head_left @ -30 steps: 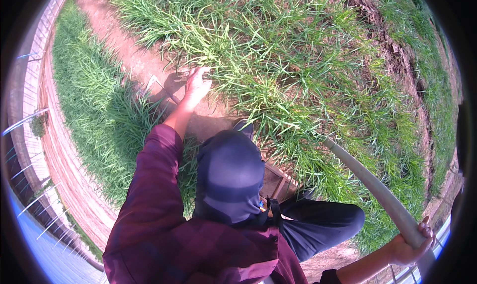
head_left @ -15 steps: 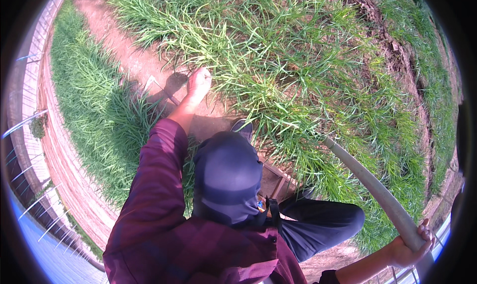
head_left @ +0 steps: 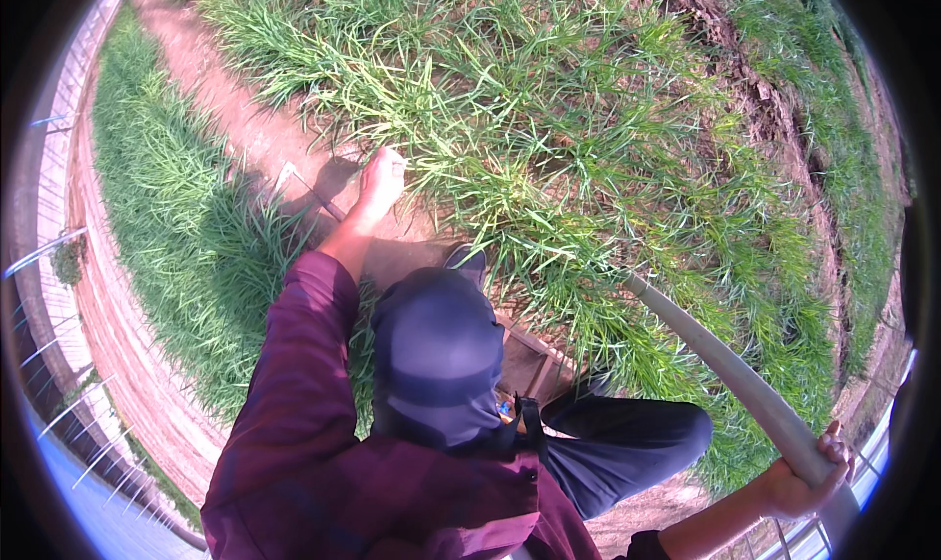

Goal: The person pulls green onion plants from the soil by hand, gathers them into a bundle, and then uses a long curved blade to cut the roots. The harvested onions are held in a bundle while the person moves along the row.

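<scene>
My left hand [head_left: 380,182] is closed in a fist over the bare soil path, beside the edge of the green leafy crop [head_left: 510,119]. Whatever it may hold is hidden by the fingers. A thin stick-like piece [head_left: 326,205] shows on the ground side of my left wrist; whether it touches the hand I cannot tell. At the lower right, my right hand [head_left: 806,480] is wrapped round a long grey-brown pole [head_left: 720,356]. The pole slants up and left, and its far end reaches into the leaves.
A wooden frame [head_left: 534,352] sits low between my legs, with a small blue item [head_left: 505,405] near it. My dark shoe [head_left: 467,260] rests on the soil. Another dense crop row [head_left: 176,217] runs along the left, and a furrow [head_left: 774,99] crosses the right.
The whole view has shifted slightly, so most things sit a little further left. My left hand stays in a fist near the leaves; my right hand keeps its grip on the pole.
</scene>
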